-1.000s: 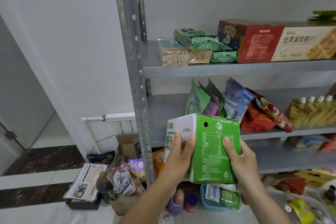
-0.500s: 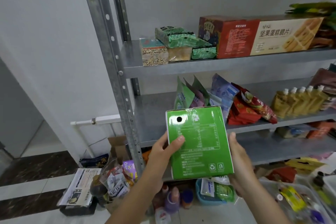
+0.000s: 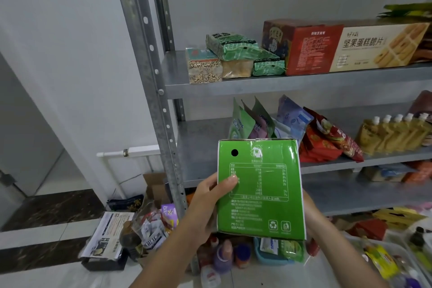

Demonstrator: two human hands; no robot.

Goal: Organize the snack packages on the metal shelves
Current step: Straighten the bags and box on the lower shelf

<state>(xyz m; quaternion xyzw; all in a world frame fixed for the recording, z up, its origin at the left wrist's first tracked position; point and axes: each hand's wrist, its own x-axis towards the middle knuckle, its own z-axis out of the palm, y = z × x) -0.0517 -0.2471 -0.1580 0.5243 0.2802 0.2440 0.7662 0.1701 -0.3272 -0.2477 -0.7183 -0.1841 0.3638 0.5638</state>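
Note:
Both hands hold a green shrink-wrapped box [image 3: 260, 188] up in front of the metal shelves [image 3: 292, 85], its printed face towards me. My left hand [image 3: 208, 206] grips its left edge, thumb on the face. My right hand [image 3: 312, 218] clasps the right edge, mostly hidden behind the box. The top shelf carries grain packs [image 3: 204, 66], green bags [image 3: 233, 47] and a long red and cream biscuit box [image 3: 346, 45]. On the middle shelf stand green and purple pouches [image 3: 247, 120], red packets [image 3: 327, 140] and yellow spouted pouches [image 3: 392, 132].
A perforated steel upright [image 3: 149, 72] stands left of the box. On the floor lie newspapers [image 3: 106, 235], a bag of small packets [image 3: 149, 229], bottles [image 3: 222, 255], a blue tub [image 3: 273, 252] and a tray of mixed items [image 3: 385, 262]. A white pipe [image 3: 131, 151] runs along the wall.
The box has turned from showing its white side to facing me flat and has risen slightly. The view has shifted left, nearer to the shelves.

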